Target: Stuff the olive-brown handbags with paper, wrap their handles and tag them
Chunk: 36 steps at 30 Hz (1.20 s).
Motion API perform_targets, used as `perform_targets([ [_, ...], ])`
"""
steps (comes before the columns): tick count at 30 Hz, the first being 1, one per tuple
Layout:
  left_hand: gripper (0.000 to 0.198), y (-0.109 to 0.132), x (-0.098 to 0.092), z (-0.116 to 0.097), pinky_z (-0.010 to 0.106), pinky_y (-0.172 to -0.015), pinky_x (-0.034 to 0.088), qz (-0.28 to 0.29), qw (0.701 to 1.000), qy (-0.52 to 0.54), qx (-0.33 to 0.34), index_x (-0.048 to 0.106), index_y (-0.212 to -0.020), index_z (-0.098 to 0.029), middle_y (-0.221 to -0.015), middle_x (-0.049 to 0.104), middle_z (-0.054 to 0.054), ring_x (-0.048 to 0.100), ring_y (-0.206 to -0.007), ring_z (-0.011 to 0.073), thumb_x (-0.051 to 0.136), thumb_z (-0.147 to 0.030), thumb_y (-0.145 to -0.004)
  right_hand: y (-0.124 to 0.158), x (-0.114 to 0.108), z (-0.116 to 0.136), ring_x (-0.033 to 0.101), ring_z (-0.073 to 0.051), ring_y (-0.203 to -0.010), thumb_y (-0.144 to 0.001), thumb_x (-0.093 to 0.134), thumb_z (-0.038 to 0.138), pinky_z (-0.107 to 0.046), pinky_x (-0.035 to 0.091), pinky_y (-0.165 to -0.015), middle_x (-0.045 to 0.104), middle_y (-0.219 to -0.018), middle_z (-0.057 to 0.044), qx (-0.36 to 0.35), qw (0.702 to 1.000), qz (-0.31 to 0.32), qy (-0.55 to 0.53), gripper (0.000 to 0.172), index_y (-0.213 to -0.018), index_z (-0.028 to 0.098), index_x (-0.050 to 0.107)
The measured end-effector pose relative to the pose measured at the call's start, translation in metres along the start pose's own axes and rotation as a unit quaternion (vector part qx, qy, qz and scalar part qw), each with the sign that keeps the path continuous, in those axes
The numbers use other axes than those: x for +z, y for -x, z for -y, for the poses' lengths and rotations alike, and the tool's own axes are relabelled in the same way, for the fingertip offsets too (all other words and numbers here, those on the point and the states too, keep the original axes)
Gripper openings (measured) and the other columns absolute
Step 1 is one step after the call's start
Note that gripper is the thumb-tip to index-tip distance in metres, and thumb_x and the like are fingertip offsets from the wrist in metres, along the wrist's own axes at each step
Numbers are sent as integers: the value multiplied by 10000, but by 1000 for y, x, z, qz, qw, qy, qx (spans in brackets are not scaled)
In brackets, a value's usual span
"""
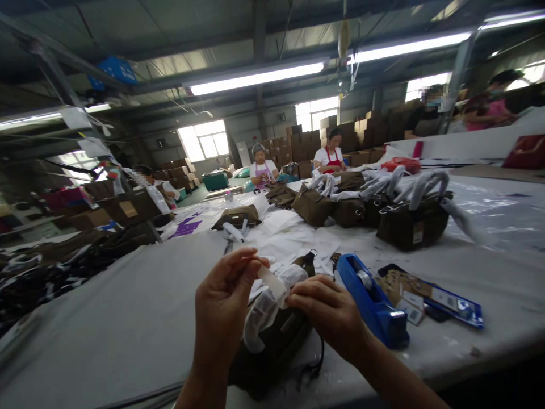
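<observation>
The left hand [225, 295] pinches a thin, whitish translucent strip [272, 282] between fingertips; the right hand [330, 301] has its fingers closed on a crinkled, white-wrapped handle [293, 275]. The dark olive fabric bag [276, 352] lies beneath them on the white-covered bench [128, 318], long axis running seven to one o'clock. A blue plastic tape dispenser [374, 301] sits at three.

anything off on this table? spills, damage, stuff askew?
No spill or damage stands out. Just untidy: white sheets lie loosely scattered beyond the nearest bag, and tags overlap at odd angles right of the blue tape dispenser.
</observation>
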State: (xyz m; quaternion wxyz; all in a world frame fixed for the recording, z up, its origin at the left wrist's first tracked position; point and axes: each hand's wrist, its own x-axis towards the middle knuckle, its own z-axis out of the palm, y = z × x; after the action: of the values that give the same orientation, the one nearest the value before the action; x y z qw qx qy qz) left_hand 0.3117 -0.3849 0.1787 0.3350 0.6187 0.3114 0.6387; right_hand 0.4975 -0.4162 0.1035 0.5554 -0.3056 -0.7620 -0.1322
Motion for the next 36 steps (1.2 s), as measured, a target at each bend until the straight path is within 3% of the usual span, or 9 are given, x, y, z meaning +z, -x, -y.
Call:
perform_targets([
  [4, 521, 8, -8, 9, 312, -878, 599, 127, 973, -191, -29, 544, -1412, -271, -1296, 691, 76, 670, -1175, 242, 484, -556, -979, 42, 9, 13, 684, -194, -950, -950, 534, 60, -309, 575, -806, 736, -1101, -103, 84, 996, -35, -15, 341, -1244, 193, 645],
  [9, 538, 19, -10, 22, 248, -558, 566, 325, 878, -349, -47, 663, -1283, -239, -727, 769, 0, 737, -611, 204, 555, -610, -910, 93, 14, 12, 710, -178, -908, -974, 553, 159, -270, 594, -779, 747, -1012, -71, 206, 977, -37, -35, 235, -1159, 223, 684],
  [14, 390, -3, -24, 33, 282, -596, 503, 157, 809, -515, 236, 712, -1188, -278, -1003, 789, 41, 760, -804, 260, 480, -519, -987, 131, -1, -39, 712, -229, -990, -983, 544, 242, -349, 572, -901, 751, -1051, -92, 391, 914, 32, 99, 208, -1078, 190, 722],
  [17, 329, -13, -30, 43, 289, -697, 482, 150, 776, -515, 331, 679, -1238, -307, -1030, 764, 23, 729, -867, 241, 460, -426, -1024, 144, -2, -77, 696, -275, -1016, -946, 540, 190, -391, 548, -922, 731, -1074, -147, 435, 888, 59, 139, 243, -1094, 127, 722],
  [21, 308, -8, -31, 64, 271, -768, 480, 127, 819, -485, 280, 666, -1242, -283, -1071, 731, 25, 702, -945, 224, 496, -403, -1016, 149, 16, -115, 684, -273, -968, -899, 601, 193, -348, 531, -865, 694, -1058, -163, 473, 858, 94, 179, 272, -1122, 102, 729],
  [26, 449, 8, -45, 76, 354, -962, 491, 65, 870, -460, 165, 545, -1406, -268, -1283, 678, 60, 630, -1185, 280, 538, -362, -967, 149, 33, -128, 667, -210, -788, -889, 641, 211, -290, 497, -700, 692, -947, -84, 477, 852, 107, 190, 155, -829, 197, 783],
  [31, 702, 34, -56, 71, 491, -1170, 400, 1, 975, -169, 143, 440, -1500, -289, -1526, 501, 49, 470, -1398, 309, 659, -239, -834, 146, 27, -112, 667, -212, -866, -967, 577, 330, -309, 514, -773, 686, -1039, -83, 438, 883, 38, 163, 232, -999, 215, 777],
  [34, 531, 52, -55, 73, 484, -1179, 398, -109, 972, -84, 188, 620, -1324, -279, -1394, 616, 15, 538, -1337, 256, 583, -133, -815, 140, 23, -101, 661, -227, -960, -997, 522, 369, -339, 522, -869, 670, -1089, -109, 404, 907, 5, 121, 297, -1051, 193, 756],
  [36, 471, 59, -50, 77, 461, -1076, 494, -92, 937, -161, 296, 683, -1209, -242, -1240, 696, 39, 635, -1184, 253, 624, -79, -771, 134, 26, -97, 677, -213, -914, -978, 551, 352, -328, 541, -836, 687, -1070, -91, 382, 921, 20, 79, 259, -962, 204, 763],
])
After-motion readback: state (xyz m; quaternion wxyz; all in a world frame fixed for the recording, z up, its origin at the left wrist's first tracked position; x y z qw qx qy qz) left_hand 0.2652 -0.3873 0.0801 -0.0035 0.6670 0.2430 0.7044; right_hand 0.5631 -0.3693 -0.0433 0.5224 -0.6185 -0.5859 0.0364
